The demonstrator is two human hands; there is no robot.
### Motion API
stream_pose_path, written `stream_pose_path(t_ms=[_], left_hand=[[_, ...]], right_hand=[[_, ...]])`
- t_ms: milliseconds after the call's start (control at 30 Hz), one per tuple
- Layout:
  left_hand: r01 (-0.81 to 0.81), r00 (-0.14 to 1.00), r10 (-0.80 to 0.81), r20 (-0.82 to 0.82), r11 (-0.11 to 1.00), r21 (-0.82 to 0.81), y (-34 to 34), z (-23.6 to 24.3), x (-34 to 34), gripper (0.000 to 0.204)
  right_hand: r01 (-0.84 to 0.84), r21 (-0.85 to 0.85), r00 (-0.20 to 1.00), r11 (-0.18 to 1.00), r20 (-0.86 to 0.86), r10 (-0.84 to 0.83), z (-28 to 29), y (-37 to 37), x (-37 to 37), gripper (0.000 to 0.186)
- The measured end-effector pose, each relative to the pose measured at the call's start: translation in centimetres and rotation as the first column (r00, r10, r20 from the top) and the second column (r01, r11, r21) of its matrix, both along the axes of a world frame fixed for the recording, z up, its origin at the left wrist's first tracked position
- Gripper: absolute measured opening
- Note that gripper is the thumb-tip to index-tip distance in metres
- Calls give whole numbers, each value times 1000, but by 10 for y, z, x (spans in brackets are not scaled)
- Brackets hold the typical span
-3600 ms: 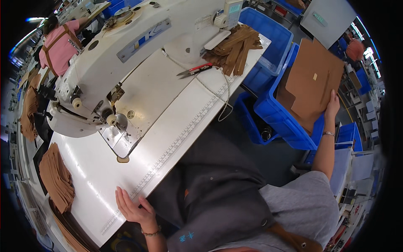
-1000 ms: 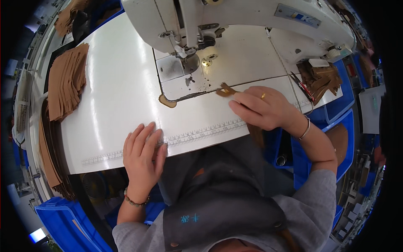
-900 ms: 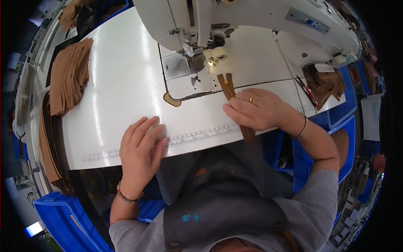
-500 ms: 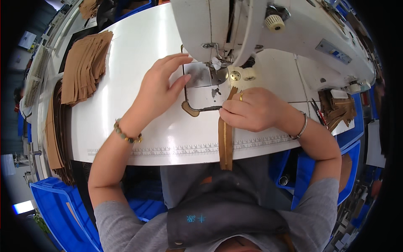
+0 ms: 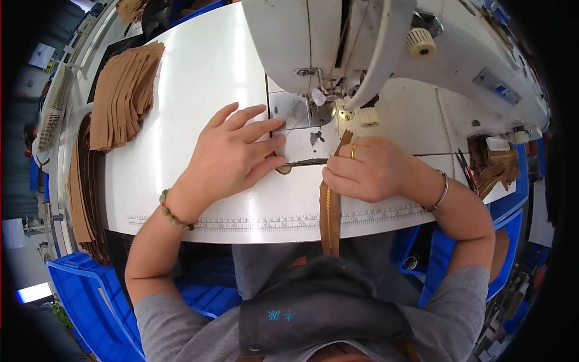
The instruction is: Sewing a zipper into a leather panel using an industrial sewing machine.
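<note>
My right hand (image 5: pixel 369 170) is closed on a brown zipper strip (image 5: pixel 329 220) with brass-coloured teeth. One end of the strip sticks up past my fingers toward the presser foot, and the other hangs over the table's front edge. My left hand (image 5: pixel 234 154) lies spread, palm down, with its fingertips by the left side of the metal needle plate (image 5: pixel 291 110); nothing shows in it. Beyond both hands stands the white sewing machine (image 5: pixel 374 45), its needle area above the plate. Under the left fingers a small tan tab (image 5: pixel 283 170) peeks out.
Stacked brown fabric pieces (image 5: pixel 125 99) lie at the table's far left, with more long strips (image 5: pixel 84 193) along its left edge. To the right are scissors (image 5: pixel 467 174) and a bundle of brown zipper strips (image 5: pixel 496 164). Blue bins (image 5: pixel 90 301) stand below the table.
My left hand has moved down toward me and its fingers have spread. My right hand keeps hold of the zipper strip, nearly in place. The view has shifted slightly.
</note>
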State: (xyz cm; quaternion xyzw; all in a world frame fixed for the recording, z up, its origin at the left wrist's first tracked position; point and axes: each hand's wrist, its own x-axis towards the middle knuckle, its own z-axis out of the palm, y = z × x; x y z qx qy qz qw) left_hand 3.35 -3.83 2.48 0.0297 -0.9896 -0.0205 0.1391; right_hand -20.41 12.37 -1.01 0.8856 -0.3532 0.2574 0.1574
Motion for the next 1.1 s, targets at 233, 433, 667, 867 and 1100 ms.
stream_pose_path(t_ms=[233, 433, 667, 867, 1100], left_hand=[[-176, 964, 214, -155, 959, 224, 16, -16, -21, 36], [-287, 958, 288, -10, 954, -90, 10, -27, -50, 30], [-313, 950, 314, -1, 947, -70, -8, -30, -55, 25], [-419, 895, 399, -200, 905, -72, -39, -30, -13, 31], [-838, 542, 819, -187, 508, -201, -144, 28, 107, 28]], right_hand=[[34, -11, 999, 999, -15, -34, -1, 3, 3, 12], [24, -17, 1000, 1000, -5, -24, -1, 3, 3, 13], [112, -3, 993, 994, -21, -112, 1, 8, 3, 12], [85, 82, 996, 993, -11, -84, 3, 7, 5, 11], [79, 62, 996, 995, -37, -77, 1, 5, 6, 12]])
